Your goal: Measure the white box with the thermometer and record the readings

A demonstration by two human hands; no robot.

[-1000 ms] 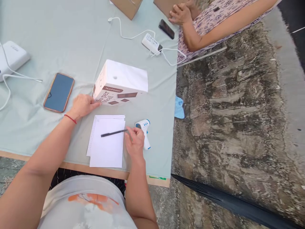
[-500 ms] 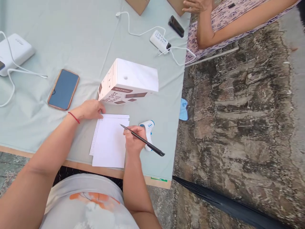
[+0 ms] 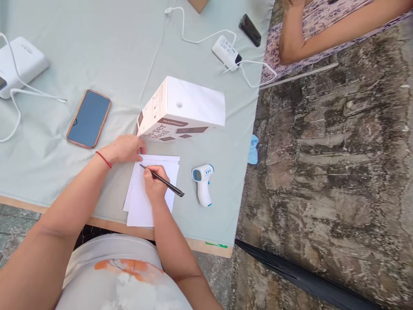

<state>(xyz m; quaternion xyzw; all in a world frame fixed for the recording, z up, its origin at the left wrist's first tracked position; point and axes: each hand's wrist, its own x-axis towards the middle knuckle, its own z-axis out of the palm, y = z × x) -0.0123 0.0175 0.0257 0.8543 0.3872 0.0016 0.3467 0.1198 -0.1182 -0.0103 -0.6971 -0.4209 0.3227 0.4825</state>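
Observation:
My right hand (image 3: 156,183) is closed round a black pen (image 3: 167,184), its tip at the upper left of a white sheet of paper (image 3: 142,211). Under that sheet lies another, with small writing along its left edge. My left hand (image 3: 127,148), wearing a red cord at the wrist, rests with curled fingers at the top left corner of the paper, the thumb on its edge. Just beyond stands a white and brown box (image 3: 196,101) marked "Super Meal". To the right of the paper lies a white and blue infrared thermometer (image 3: 203,183).
Left of the box lies a phone (image 3: 89,118), with a white power bank (image 3: 24,64) and cable farther left. A white device (image 3: 226,51) with cable and a black object (image 3: 250,30) lie at the back right. Another person's arm (image 3: 348,32) is beyond the table's right edge.
My right hand has moved left with the pen, from the paper's right side to its upper left, uncovering the thermometer. My left hand stays at the corner. The view has shifted slightly.

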